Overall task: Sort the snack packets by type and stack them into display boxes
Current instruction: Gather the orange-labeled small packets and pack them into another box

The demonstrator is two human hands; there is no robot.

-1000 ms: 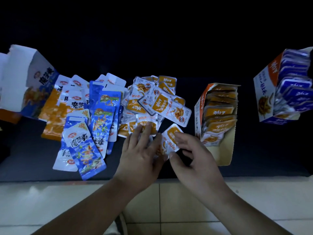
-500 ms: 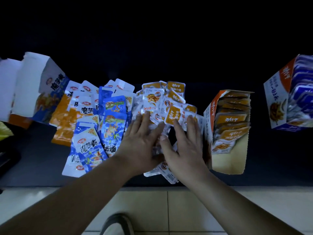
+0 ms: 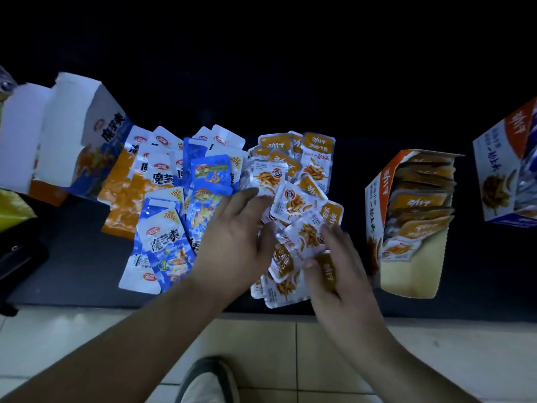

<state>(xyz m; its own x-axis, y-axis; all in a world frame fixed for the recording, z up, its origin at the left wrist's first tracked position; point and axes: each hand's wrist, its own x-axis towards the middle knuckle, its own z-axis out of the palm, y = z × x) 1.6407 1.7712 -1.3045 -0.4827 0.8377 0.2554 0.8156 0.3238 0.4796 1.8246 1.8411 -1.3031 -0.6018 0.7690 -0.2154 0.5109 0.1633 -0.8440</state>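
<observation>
Just left of the half-filled orange cardboard display box (image 3: 374, 216), the left hand (image 3: 232, 245) lies straight-fingered on the heap of small orange foil packets (image 3: 293, 199); the right hand (image 3: 343, 283) pinches several. Mid-gather, I reckon; next, square them and slot them in.

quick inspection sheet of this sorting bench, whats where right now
surface: dark table, centre covered by loose packets
job's things: small orange packets heaped centre; blue packets and long orange packets spread left; orange display box right, partly filled; second box far right; white-and-blue box far left
clutter: yellow item and dark object at left edge, unidentifiable
hands: left hand, fingers straight, touches the heap; right hand pinches small orange packets
cables: nothing seen
surroundings: tiled floor, one shoe, dark background
</observation>
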